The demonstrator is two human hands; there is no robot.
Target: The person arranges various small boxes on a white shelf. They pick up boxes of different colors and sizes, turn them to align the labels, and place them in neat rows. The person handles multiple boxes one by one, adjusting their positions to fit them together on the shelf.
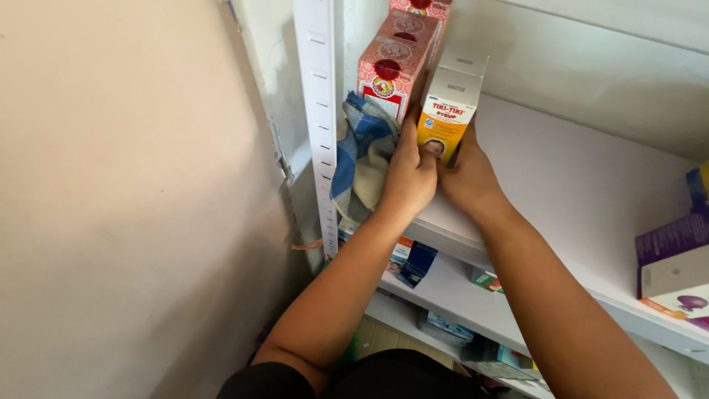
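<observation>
Both hands, L (408,177) & R (467,176), fingers grasping white-orange box (449,111) on white shelf (569,185), beige wall (125,192) beside.

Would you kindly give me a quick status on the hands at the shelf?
Both hands on white-and-yellow box: left hand, right hand. Checked cloth under left. Red boxes touching alongside.

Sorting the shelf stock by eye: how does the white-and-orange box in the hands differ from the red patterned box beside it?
The white-and-orange box is narrower and mostly plain white on its upper part; the red patterned box is broader and covered in red print. The white-and-orange box is gripped by the left hand and right hand; neither hand grips the red patterned box. Both are cardboard cartons on the white shelf.
</observation>
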